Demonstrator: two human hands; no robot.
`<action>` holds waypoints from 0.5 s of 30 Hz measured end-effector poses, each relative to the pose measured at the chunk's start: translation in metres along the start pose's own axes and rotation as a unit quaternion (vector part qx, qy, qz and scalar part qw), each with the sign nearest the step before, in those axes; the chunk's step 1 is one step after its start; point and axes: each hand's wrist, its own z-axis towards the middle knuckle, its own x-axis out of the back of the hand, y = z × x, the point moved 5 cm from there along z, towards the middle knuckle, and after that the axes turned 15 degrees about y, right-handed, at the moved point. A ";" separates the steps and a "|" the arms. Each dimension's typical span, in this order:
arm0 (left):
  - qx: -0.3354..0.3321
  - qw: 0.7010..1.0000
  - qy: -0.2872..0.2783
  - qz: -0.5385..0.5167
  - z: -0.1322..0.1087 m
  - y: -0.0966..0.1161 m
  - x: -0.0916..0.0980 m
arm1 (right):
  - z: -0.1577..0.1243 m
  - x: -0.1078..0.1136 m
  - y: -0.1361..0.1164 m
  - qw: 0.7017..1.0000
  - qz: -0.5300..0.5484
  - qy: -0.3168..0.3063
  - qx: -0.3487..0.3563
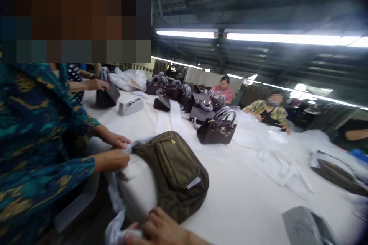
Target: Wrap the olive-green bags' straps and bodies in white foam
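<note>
An olive-brown shoulder bag [178,160] with a zipped front pocket lies on the white table, its strap side towards the left. A strap wrapped in pale paper or foam [113,195] hangs over the table edge and runs down to my hands. At the bottom, my right hand [163,227] has its fingers bent closed on the wrapped strap, beside the bag's lower end. Blurred fingers of what looks like my left hand [132,233] touch the same wrap, mostly cut off by the frame. A co-worker's two hands [115,151] pinch the strap's upper end.
Several dark brown handbags [217,130] with wrapped handles stand farther back. Grey tape dispensers [309,224] sit at the lower right and back left. White plastic sheets [276,138] and another olive bag [339,172] lie to the right. Other people work around the table.
</note>
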 end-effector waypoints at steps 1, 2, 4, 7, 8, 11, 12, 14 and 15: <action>0.040 0.999 -0.001 0.011 0.000 -0.005 0.020 | -0.004 0.011 -0.005 0.999 0.041 0.000 0.006; 0.086 0.996 -0.008 0.016 -0.001 -0.010 0.038 | -0.008 0.019 -0.005 0.998 0.066 -0.009 -0.001; 0.172 0.985 -0.029 0.006 -0.005 -0.018 0.062 | -0.016 0.025 -0.005 0.995 0.098 -0.024 0.003; 0.212 0.977 -0.030 -0.026 -0.007 -0.023 0.070 | -0.021 0.019 -0.003 0.995 0.097 -0.010 -0.025; 0.213 0.976 -0.027 -0.029 -0.007 -0.024 0.069 | -0.022 0.016 -0.004 0.995 0.093 -0.002 -0.032; 0.207 0.978 -0.019 -0.022 -0.006 -0.029 0.063 | -0.021 0.009 -0.009 0.995 0.091 0.004 -0.034; 0.203 0.979 -0.014 -0.016 -0.006 -0.030 0.063 | -0.020 0.009 -0.009 0.995 0.093 0.004 -0.038; 0.196 0.981 -0.005 -0.005 -0.005 -0.031 0.064 | -0.020 0.009 -0.008 0.993 0.098 0.009 -0.060; 0.195 0.981 -0.003 0.001 -0.005 -0.032 0.064 | -0.020 0.009 -0.006 0.992 0.101 0.014 -0.071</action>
